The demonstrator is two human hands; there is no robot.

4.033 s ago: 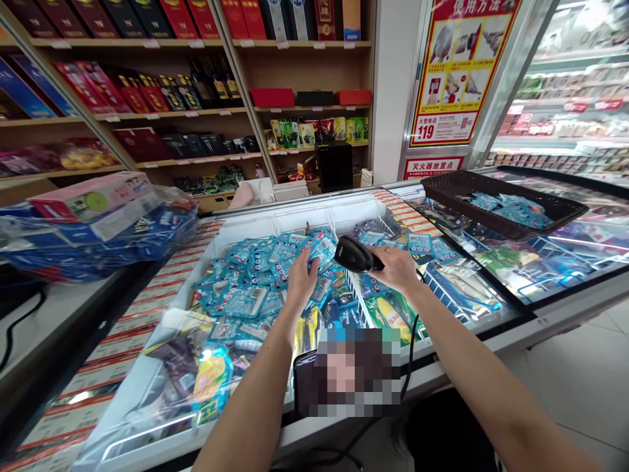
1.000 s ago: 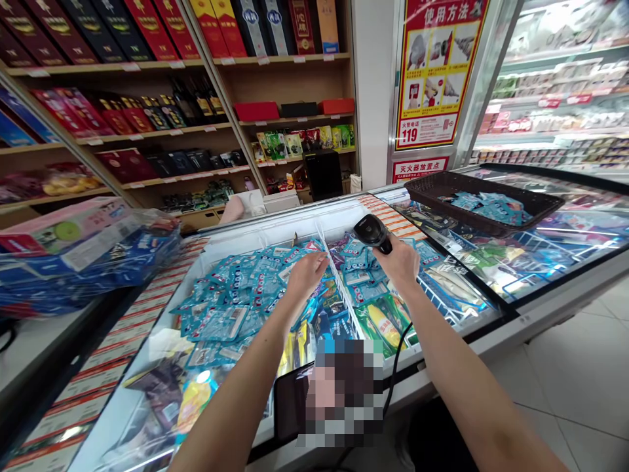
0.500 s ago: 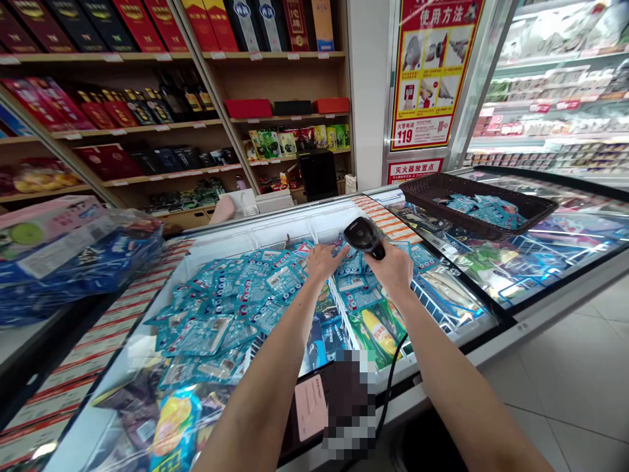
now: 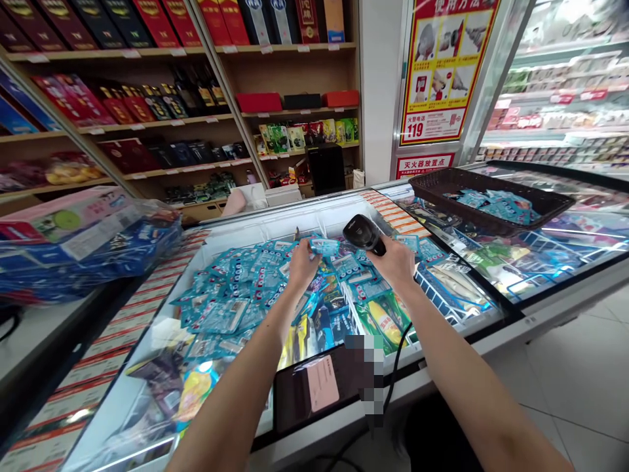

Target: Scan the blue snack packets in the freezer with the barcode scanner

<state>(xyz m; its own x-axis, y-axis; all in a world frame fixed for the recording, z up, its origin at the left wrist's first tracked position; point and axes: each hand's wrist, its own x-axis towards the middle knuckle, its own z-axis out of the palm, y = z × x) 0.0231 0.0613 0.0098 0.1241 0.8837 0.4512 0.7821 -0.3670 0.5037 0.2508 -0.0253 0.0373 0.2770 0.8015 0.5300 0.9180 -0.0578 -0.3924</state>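
Note:
My right hand (image 4: 397, 263) is wrapped round the handle of a black barcode scanner (image 4: 361, 232), whose head points to the left. Just left of it, my left hand (image 4: 303, 263) pinches the left end of a small blue packet (image 4: 325, 247), which faces up below the scanner head. Beneath both hands is a chest freezer with a large heap of similar blue packets (image 4: 246, 278). More blue packets (image 4: 366, 288) lie right of the white wire divider (image 4: 350, 305), behind green bags with a corn picture (image 4: 384, 321).
A dark basket (image 4: 535, 219) holding blue packets rests on the freezer at right. A dark tablet-like device (image 4: 295, 396) lies at the front edge, near the scanner's black cable (image 4: 394, 367). Plastic-wrapped packs (image 4: 88, 246) stand at left; stocked shelves (image 4: 162, 121) rise behind.
My left hand has moved slightly left and now has a blue packet between its fingers. The right hand keeps the scanner almost in place. The view has shifted a little.

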